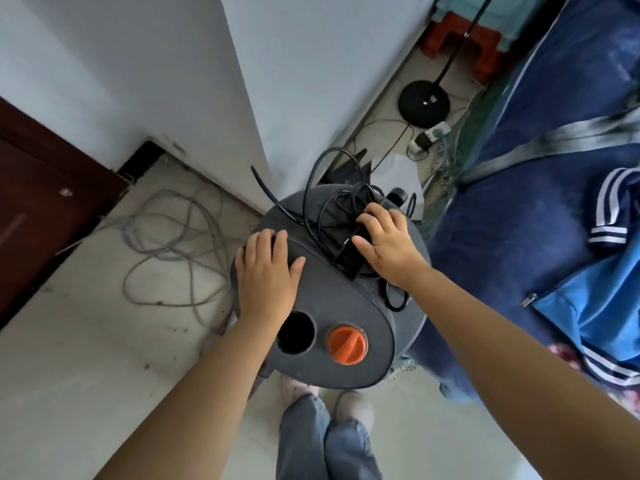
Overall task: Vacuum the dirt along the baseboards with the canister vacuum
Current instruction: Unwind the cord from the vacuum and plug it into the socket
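A grey canister vacuum (332, 306) stands on the floor right in front of me, seen from above. Its top carries an orange knob (347, 344) and an open round hole (295, 332). A black power cord (325, 188) lies coiled in loops on the top around a black handle. My left hand (266, 275) rests flat on the left edge of the lid, fingers straight. My right hand (388, 242) lies on the cord bundle at the handle, fingertips curled into the loops. Dark specks of dirt (173, 329) dot the tiles near the wall and baseboard (214, 183).
A tangle of grey cables (166, 244) lies on the floor at the left beside a dark wooden door (38, 202). A bed with blue bedding (540, 188) fills the right. Behind the vacuum are a black lamp base (423, 103), a power strip (429, 135) and a red stool (464, 39).
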